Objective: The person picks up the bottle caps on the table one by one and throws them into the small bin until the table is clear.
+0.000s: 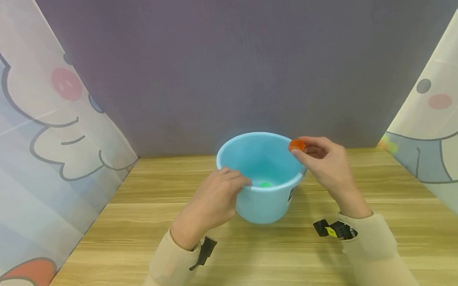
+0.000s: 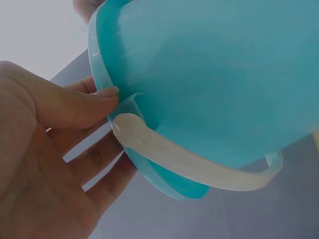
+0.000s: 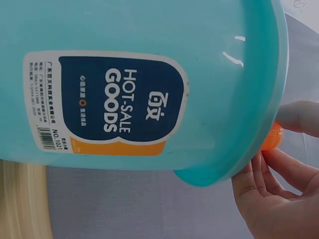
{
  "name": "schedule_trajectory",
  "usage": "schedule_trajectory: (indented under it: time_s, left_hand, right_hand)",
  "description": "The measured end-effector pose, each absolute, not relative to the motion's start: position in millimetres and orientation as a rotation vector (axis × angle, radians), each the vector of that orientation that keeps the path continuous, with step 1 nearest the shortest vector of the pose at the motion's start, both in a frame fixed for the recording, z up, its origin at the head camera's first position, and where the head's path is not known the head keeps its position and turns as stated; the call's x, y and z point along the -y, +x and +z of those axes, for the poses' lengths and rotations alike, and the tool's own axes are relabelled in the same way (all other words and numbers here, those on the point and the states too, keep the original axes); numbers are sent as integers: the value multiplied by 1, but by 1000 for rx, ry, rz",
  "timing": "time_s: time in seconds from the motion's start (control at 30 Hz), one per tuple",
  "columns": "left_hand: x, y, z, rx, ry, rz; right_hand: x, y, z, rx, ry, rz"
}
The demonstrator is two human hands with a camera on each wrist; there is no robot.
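Note:
A light blue plastic bucket (image 1: 264, 205) stands on the wooden table. My left hand (image 1: 217, 194) grips its near-left rim, the thumb outside and the fingers over the edge; the left wrist view shows the thumb (image 2: 84, 107) beside the white handle's (image 2: 189, 167) pivot. Between thumb and fingers my right hand (image 1: 325, 160) pinches an orange bottle cap (image 1: 296, 145) at the bucket's right rim. Ridges show on the cap's side in the right wrist view, where the rim hides part of it. Inside, at the bottom, lies a small green thing (image 1: 266, 184), partly hidden by the near rim.
The wood-grain table (image 1: 141, 232) runs back to a grey panel (image 1: 226, 75). Cartoon-printed sheets (image 1: 40, 125) close off the left and right sides. A printed label (image 3: 114, 102) is stuck on the bucket's outer wall.

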State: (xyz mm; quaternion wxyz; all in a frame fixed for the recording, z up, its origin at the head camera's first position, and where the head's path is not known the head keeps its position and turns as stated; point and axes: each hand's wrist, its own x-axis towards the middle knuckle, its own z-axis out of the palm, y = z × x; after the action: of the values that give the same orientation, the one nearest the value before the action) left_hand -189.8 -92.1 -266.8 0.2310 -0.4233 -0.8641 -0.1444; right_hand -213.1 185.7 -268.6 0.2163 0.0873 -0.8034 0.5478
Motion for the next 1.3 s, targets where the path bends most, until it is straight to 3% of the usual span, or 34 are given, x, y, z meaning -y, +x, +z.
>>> schedule_trajectory:
  time_s: [1.3]
  left_hand:
    - [91,-189,-266,2392,-1153,-397]
  right_hand:
    - [-173,-210,-267,2258,346,1422]
